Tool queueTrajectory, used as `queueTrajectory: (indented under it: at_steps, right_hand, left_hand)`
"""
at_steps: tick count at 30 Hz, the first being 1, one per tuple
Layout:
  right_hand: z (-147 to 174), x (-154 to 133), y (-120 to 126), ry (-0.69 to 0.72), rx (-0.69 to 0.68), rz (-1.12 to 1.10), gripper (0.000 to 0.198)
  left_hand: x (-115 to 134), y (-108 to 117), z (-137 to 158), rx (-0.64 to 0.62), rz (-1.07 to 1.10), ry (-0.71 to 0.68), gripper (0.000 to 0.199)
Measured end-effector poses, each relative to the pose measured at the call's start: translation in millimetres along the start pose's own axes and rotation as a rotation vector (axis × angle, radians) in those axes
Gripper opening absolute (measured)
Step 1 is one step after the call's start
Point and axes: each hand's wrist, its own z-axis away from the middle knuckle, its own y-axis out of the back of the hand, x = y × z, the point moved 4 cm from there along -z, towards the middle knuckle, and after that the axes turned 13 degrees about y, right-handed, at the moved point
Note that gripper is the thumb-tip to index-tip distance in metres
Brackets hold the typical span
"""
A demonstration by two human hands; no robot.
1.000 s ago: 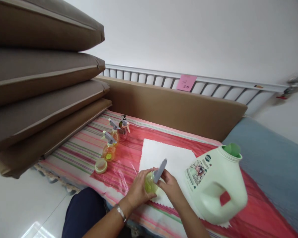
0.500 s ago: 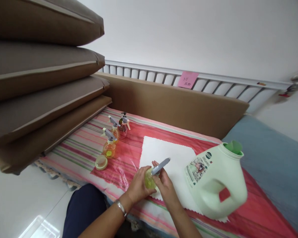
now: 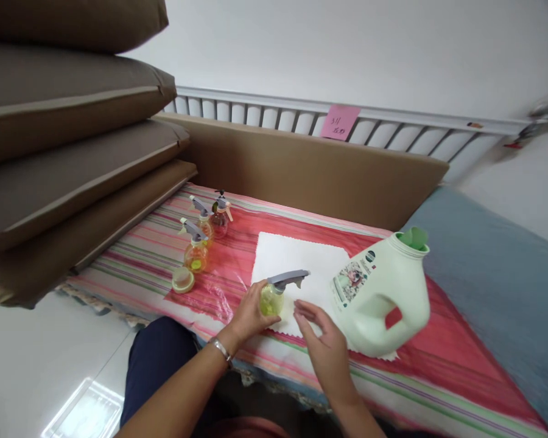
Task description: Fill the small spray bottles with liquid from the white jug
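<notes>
Upright over the near edge of the white cloth (image 3: 296,255), a small round spray bottle (image 3: 272,302) of yellow-green liquid has a grey trigger head pointing right. My left hand (image 3: 249,313) is wrapped round its body. Just right of the bottle, my right hand (image 3: 322,334) holds nothing, its fingers apart and slightly bent. Beyond my right hand stands a large pale green jug (image 3: 383,304) with a handle and an uncovered spout. A pale round cap (image 3: 182,279) lies left of my hands.
Several more spray bottles (image 3: 195,255) stand at the left on the striped cover (image 3: 137,255). Large brown cushions (image 3: 73,134) are stacked at the far left. A brown board (image 3: 301,173) leans along the radiator (image 3: 251,115), which carries a pink note (image 3: 340,121).
My right hand has let go of the spray bottle and moved a little right. The trigger head now points more to the right. The view has tilted slightly downward.
</notes>
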Motion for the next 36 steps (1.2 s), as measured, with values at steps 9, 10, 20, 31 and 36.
queueTrajectory:
  at_steps: [9,10,20,31,36]
  right_hand:
    - [-76.6,-75.2,-19.6,0.652,-0.793,0.798,0.061]
    - [-81.0,-77.9,-29.1,0.648,-0.867,0.834,0.056]
    - [-100.4,-80.8,-60.2,0.435,-1.059,1.059,0.075]
    - [-99.8,-75.2,-63.3,0.395,-1.149,1.084,0.076]
    - [-102.7,-70.5,-63.6,0.296,-1.151,1.079,0.079]
  left_hand:
    - [-4.1,-3.2,-2.4,0.021,-0.004,0.01,0.079]
    - [-3.3,-3.2,-2.3,0.02,-0.007,0.007,0.078]
    - [0.0,-0.8,0.8,-0.007,-0.012,-0.04,0.081]
    - [-0.6,1.0,3.7,-0.015,-0.026,-0.035,0.081]
    - [-1.5,1.7,3.1,-0.015,-0.023,-0.035,0.084]
